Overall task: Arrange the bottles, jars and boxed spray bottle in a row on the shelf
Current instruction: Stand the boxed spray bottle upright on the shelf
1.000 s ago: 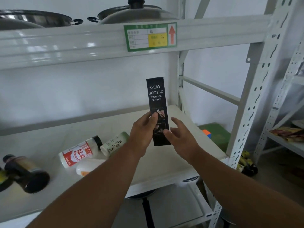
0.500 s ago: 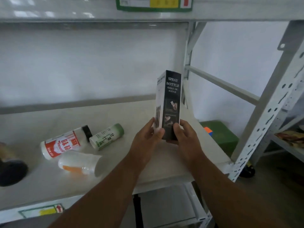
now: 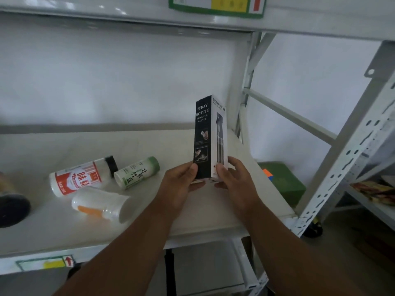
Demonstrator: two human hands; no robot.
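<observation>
Right now white metal shelf carries tall black-and-white cardboard spray bottle box, upright nr right end w/ base at shelf surface. Left hand & right hand both pinch its base; white red-label bottle, green-label jar & white plastic bottle w/ orange mark lie on sides, left.

I'm in a storeroom: white perforated-steel racking, location labels on each shelf edge.

Soft, even daylight, faint shadows, glare on the upper shelf beam, edges blurred.
</observation>
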